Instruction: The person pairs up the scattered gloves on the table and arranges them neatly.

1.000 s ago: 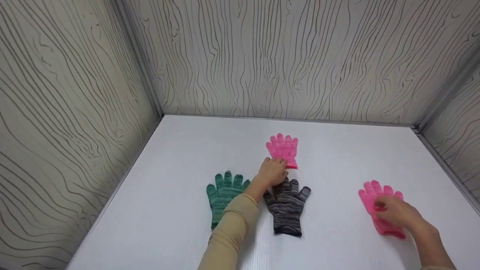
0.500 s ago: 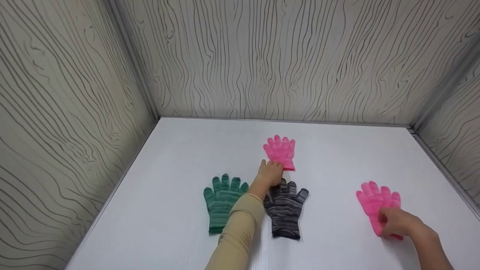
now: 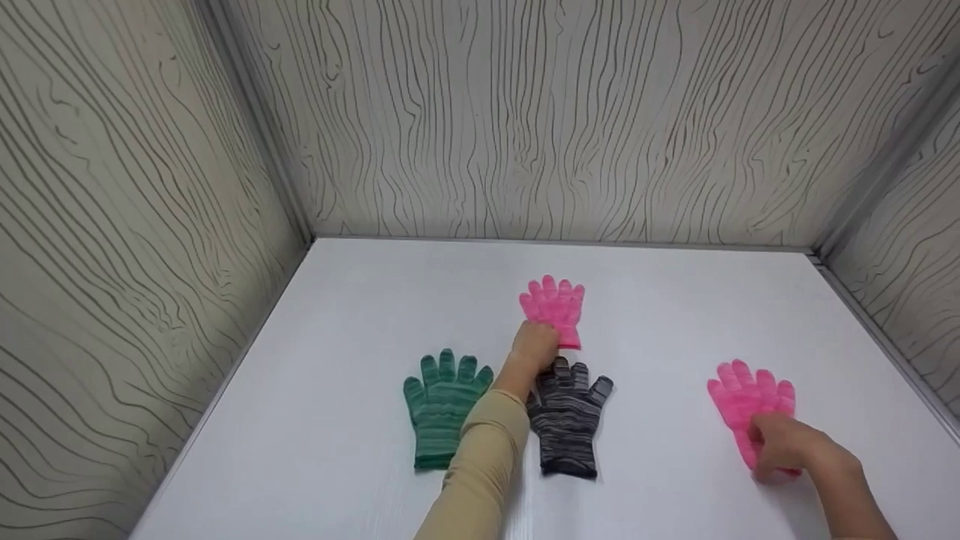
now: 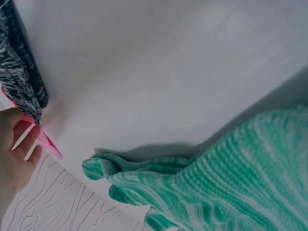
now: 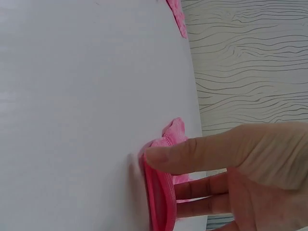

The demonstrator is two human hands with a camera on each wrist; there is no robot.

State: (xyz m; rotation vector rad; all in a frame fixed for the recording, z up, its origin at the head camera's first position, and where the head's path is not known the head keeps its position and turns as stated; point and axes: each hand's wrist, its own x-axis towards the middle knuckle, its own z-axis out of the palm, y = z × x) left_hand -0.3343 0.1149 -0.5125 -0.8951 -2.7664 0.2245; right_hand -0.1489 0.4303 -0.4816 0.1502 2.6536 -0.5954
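Observation:
The left hand [image 3: 537,345] is at the cuff of the far pink knit glove [image 3: 555,306], its fingers curled on the cuff's left side. In the left wrist view, the left hand [image 4: 19,149] pinches at pink fabric, partly behind the black-and-grey glove [image 4: 19,62]. The right hand [image 3: 784,444] grips the cuff of the other pink glove [image 3: 750,397], which lies flat at the right. In the right wrist view, the right thumb lies over the pink glove's cuff [image 5: 163,202], with fingers on the other side.
A green striped glove [image 3: 446,412] lies left of the left forearm, partly covered by the sleeve [image 3: 480,465]. Just below the left hand lies the black-and-grey striped glove [image 3: 568,420]. Wood-patterned panels [image 3: 487,120] enclose the white table [image 3: 645,337] at the back and sides.
The right hand has slid from the near pink glove's middle down to its cuff and now grips it. The left hand's fingers have curled in at the far glove's cuff. The view has shifted slightly.

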